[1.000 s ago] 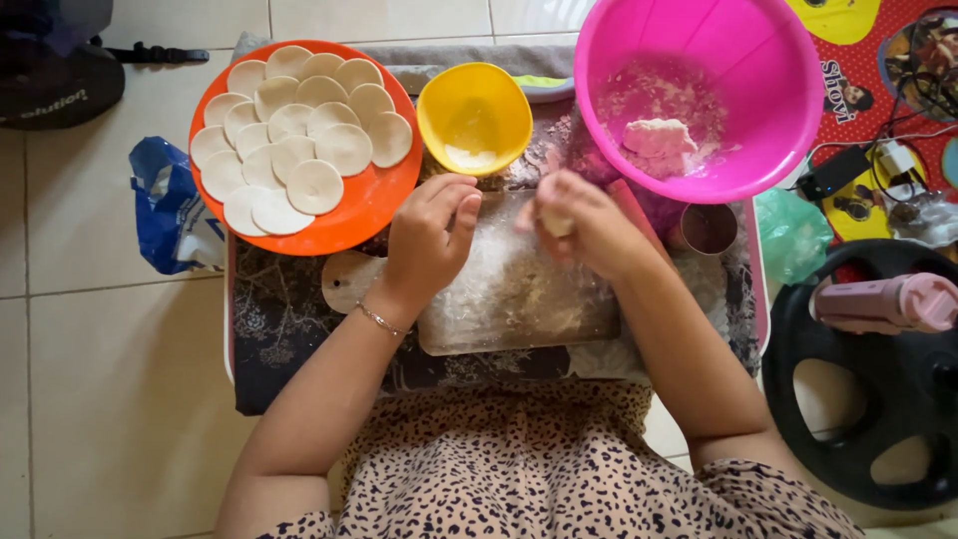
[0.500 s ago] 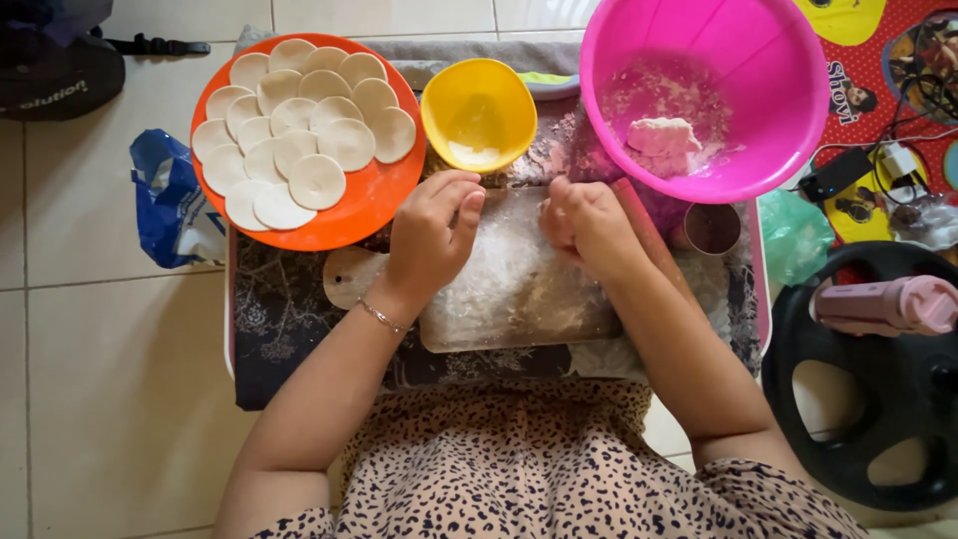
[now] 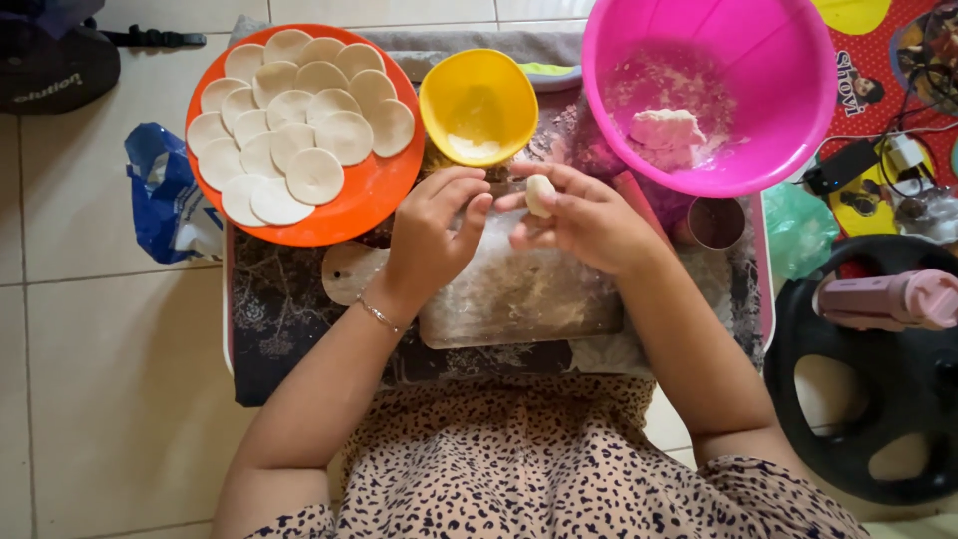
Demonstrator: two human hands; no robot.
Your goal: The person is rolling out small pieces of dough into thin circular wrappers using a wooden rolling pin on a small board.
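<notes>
A small dough ball sits pinched in the right hand fingers above the floured board. The left hand hovers just beside it, fingers loosely curled and holding nothing, near the yellow bowl.

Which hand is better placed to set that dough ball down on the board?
Right. The right hand pinches the dough ball just above the floured board; the left hand only hovers beside it.

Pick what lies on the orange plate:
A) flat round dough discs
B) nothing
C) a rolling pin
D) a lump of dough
A: the orange plate carries overlapping flat dough discs, while the lump of dough sits in the pink bowl.
</notes>
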